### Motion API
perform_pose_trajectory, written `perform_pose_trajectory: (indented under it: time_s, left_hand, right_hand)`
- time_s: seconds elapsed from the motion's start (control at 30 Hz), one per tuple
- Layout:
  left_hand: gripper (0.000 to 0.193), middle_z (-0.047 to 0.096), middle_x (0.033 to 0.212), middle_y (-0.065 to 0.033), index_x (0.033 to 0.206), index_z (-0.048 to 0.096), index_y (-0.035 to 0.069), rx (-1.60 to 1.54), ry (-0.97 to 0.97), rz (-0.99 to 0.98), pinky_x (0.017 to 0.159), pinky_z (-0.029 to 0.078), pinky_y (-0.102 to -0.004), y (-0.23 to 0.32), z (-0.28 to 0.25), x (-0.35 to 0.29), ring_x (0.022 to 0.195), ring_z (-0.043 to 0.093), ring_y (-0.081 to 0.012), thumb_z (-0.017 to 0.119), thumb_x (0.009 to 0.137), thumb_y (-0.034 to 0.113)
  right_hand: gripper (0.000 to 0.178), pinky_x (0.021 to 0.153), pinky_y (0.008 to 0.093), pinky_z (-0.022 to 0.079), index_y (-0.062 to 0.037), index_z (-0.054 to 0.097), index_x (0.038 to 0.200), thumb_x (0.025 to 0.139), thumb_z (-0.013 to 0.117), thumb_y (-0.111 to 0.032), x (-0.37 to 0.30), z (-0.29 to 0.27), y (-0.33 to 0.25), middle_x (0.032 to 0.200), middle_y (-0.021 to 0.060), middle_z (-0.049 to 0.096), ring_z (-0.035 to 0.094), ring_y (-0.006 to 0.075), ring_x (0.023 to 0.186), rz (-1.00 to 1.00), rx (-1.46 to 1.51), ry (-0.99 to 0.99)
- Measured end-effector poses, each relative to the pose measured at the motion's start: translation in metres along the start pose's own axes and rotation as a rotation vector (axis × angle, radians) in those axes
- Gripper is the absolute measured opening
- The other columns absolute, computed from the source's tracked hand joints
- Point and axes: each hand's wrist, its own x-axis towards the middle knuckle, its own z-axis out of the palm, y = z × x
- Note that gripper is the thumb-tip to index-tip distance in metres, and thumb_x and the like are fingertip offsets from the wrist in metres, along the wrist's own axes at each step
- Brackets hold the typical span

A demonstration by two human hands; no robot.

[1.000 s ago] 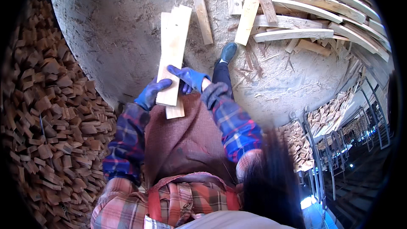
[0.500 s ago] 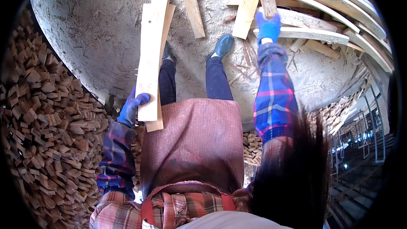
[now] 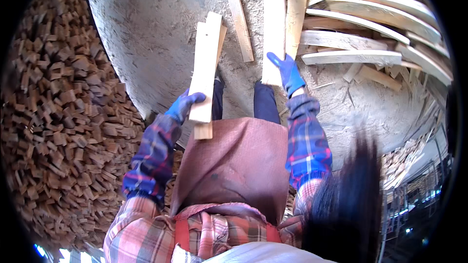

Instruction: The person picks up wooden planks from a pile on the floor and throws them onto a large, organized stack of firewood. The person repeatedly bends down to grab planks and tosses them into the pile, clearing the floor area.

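My left hand (image 3: 183,106), in a blue glove, is closed round the near end of a small stack of pale wooden boards (image 3: 206,63). The boards are fanned slightly, and one lower board sticks out toward my apron (image 3: 239,165). My right hand (image 3: 288,74), also in a blue glove, grips the near end of a wide pale plank (image 3: 273,24). Its thumb lies across the top face, while the fingers under the right edge are hidden. The plank runs away from me, past the upper edge of the view. Another board (image 3: 297,14) lies just right of it.
A large heap of short cut wood pieces (image 3: 73,117) fills the left side. Long slabs (image 3: 360,40) are piled at the far right. One narrow board (image 3: 238,19) lies on the dusty, chip-strewn floor (image 3: 161,34) between my hands. Metal racks (image 3: 404,209) stand at lower right.
My right hand has come nearer and left, from the slab pile, and now holds the wide plank. My left hand keeps its boards and appears further right in the view, which has shifted.
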Motion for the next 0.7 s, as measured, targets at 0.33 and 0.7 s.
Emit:
perform_pose_trajectory:
  time_s: [0.33, 0.7]
  left_hand:
    - [0.036, 0.069, 0.089, -0.007, 0.11, 0.062, 0.009, 0.105, -0.143, -0.185, 0.07, 0.057, -0.041, 0.029, 0.047, -0.137, 0.077, 0.068, -0.0232, 0.065, 0.086, 0.035]
    - [0.042, 0.069, 0.093, -0.0102, 0.112, 0.061, 0.005, 1.09, -0.213, -0.062, 0.07, 0.058, -0.0402, 0.137, 0.166, -0.093, 0.08, 0.069, -0.0294, 0.065, 0.086, 0.038]
  right_hand:
    - [0.044, 0.068, 0.0321, 0.053, 0.0063, 0.063, 0.11, 0.082, 0.076, -0.025, -0.318, -0.005, -0.032, 0.092, 0.0098, 0.068, 0.065, 0.0181, 0.076, 0.061, 0.397, 0.134]
    - [0.04, 0.069, 0.0389, 0.053, 0.0008, 0.067, 0.105, 0.083, 0.072, -0.032, -0.324, -0.012, 0.157, 0.092, 0.0108, 0.069, 0.067, 0.0227, 0.078, 0.053, 1.357, 0.776]
